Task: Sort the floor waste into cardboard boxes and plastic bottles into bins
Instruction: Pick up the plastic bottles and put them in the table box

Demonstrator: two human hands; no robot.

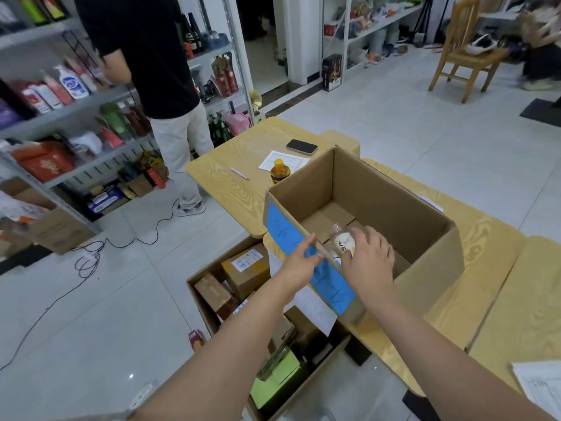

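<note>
Cardboard box [394, 202] sits open on the table [236, 189]. Right hand [368, 259] grips a plastic bottle [343, 241] inside it. Left hand [299, 262] pinches the near rim.

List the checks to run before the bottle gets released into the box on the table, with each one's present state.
1. Right hand grips the plastic bottle: ok.
2. Bottle is past the near rim, inside the open cardboard box: ok.
3. Landing spot under the bottle is free: cannot tell, the hand hides it.
4. Left hand steadies the near rim: it touches the rim; whether it grips, cannot tell.
5. Blue label marks this box for bottles: cannot tell, writing unreadable.
</note>
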